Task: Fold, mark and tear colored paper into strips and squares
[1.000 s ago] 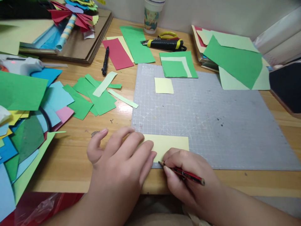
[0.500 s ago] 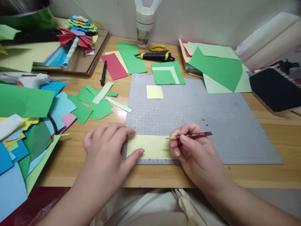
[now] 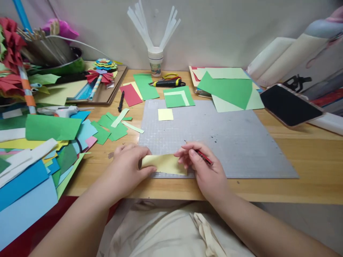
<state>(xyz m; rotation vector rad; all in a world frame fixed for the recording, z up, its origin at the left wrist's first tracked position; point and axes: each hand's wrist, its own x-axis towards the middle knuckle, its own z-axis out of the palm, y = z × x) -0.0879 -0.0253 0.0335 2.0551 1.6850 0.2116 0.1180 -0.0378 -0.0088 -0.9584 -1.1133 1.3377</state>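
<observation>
A pale yellow paper strip (image 3: 164,164) is at the near left edge of the grey cutting mat (image 3: 235,150). My left hand (image 3: 131,164) pinches the strip's left end between thumb and fingers, and the paper tilts up a little. My right hand (image 3: 203,164) holds a red-and-black pencil (image 3: 204,157) against the palm side, its tip pointing up and left. The fingertips of that hand are at the strip's right end; whether they grip it I cannot tell. A small yellow square (image 3: 165,114) lies farther back on the mat.
Green paper pieces (image 3: 118,131) lie left of the mat, beyond them a black pen (image 3: 121,101). Behind stand a utility knife (image 3: 167,82) and a paper cup (image 3: 155,66) with white sticks. A paper stack (image 3: 227,89) and a phone (image 3: 292,104) are at right, coloured scraps (image 3: 24,185) at left.
The strip lay flat and is now lifted at its left end by my left hand. In my right hand the pencil has turned from level to slanting. The view has tipped upward.
</observation>
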